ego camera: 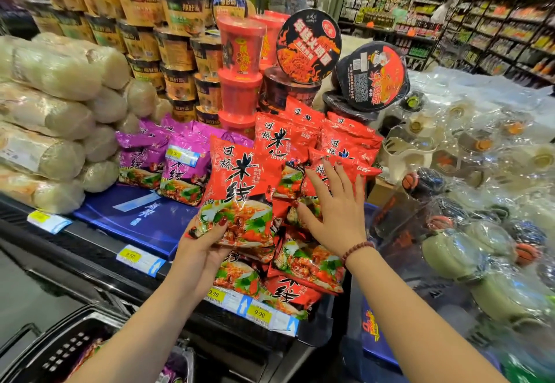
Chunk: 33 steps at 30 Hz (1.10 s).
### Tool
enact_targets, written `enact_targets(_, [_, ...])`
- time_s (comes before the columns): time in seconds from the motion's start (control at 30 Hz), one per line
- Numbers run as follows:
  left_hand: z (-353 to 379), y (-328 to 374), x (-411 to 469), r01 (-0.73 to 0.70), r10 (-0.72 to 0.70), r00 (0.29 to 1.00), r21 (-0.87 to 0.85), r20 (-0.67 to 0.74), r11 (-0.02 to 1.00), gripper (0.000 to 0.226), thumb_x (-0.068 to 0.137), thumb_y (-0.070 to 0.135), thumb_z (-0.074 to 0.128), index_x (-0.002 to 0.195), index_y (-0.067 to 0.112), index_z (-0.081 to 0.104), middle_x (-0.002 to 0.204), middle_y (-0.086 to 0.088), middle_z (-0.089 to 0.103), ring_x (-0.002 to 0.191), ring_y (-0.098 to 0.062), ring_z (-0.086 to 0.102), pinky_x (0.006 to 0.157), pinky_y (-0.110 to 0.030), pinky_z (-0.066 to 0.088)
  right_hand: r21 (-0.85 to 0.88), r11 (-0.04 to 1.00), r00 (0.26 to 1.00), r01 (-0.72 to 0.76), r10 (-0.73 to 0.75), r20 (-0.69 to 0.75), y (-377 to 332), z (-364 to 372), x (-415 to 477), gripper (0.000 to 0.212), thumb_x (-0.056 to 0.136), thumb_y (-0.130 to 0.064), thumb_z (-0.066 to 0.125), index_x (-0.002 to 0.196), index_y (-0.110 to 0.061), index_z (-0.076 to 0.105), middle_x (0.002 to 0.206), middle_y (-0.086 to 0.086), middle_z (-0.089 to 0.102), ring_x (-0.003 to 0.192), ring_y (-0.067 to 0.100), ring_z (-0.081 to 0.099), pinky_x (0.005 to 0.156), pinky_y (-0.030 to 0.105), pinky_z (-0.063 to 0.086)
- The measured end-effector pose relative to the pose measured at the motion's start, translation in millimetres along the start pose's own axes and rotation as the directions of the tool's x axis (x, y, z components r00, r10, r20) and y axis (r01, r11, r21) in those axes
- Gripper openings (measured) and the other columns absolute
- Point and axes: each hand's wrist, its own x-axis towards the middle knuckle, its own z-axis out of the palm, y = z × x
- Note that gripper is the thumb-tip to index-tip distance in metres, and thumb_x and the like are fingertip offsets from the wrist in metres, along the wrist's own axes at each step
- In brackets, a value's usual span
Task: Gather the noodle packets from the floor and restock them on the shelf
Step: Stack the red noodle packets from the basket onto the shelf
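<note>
Left fingers (222,223): curled round the bottom edge of 1 red packet (240,181), thumb on the printed front, the other fingers hidden behind.
Left hand (201,250): centre of frame, cupped under the packet, holding it upright with a slight lean.
Right fingers (327,172): straight and spread, laid flat on the red stack (300,142); pinching nothing.
Right hand (338,214): right of centre, resting against the stack as if steadying it; beaded bracelet (357,250) at the wrist.
Place of red packet: centre of frame, just in front of the stack and overlapping it, above the price tags (258,313).
Stack: some packets standing at centre, others lying loose at lower centre, reaching the shelf (90,247) lip.
Neighbours: purple packets (180,166) left of centre, touching the red ones; noodle cups (240,49) behind, upper centre.
Basket (69,349): lower left corner; red and purple wrapping seemingly inside, too blurred to count.
Handling, judged: light, air-puffed film pillow; glossy, so probably slippery; noodle block inside likely brittle, so no hard squeeze.
Hold, judged: across the flat faces near a sealed seam, thumb in front and fingers behind, much as now.
Risk, judged: loose packets at the lip sliding off when 1 more is pushed in.
</note>
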Motion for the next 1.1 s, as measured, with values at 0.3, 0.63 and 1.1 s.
enact_targets(0.3, [35.0, 31.4, -10.0, -0.014, 0.010, 0.996, 0.041, 0.087, 0.999, 0.112, 0.036, 0.026, 0.100, 0.134, 0.001, 0.052, 0.124, -0.023, 0.064, 0.114, -0.038, 0.063, 0.092, -0.058, 0.051, 0.793, 0.567, 0.973, -0.223, 0.087, 0.212, -74.1, -59.1, 5.8, 0.084, 0.083, -0.039, 0.072, 0.144, -0.056, 0.017, 0.150, -0.018, 0.029, 0.132, 0.006, 0.039, 0.107, 0.033, 0.039])
enact_targets(0.63, [49.4, 65.2, -6.7, -0.021, -0.054, 0.943, 0.223, 0.329, 0.975, 0.069, 0.051, 0.020, 0.093, 0.114, 0.011, 0.066, 0.109, -0.015, 0.071, 0.091, -0.025, 0.071, 0.069, -0.032, 0.058, 0.765, 0.592, 0.966, -0.254, 0.194, 0.171, -83.0, -95.4, 12.5, 0.079, 0.079, -0.016, 0.078, 0.140, -0.046, 0.038, 0.142, -0.025, 0.041, 0.130, -0.002, 0.041, 0.110, 0.034, 0.038])
enact_targets(1.1, [82.3, 78.5, 125.7, -0.668, 0.211, 0.722, 0.743, 0.659, -0.033, 0.078, 0.060, 0.058, 0.062, 0.134, 0.049, 0.039, 0.144, 0.015, 0.028, 0.132, -0.004, 0.025, 0.110, -0.026, 0.020, 0.771, 0.633, 0.947, -0.077, 0.288, -0.141, 16.7, -101.4, 144.8, 0.076, 0.079, -0.019, 0.078, 0.142, -0.038, 0.040, 0.144, -0.014, 0.043, 0.129, 0.004, 0.043, 0.104, 0.024, 0.044])
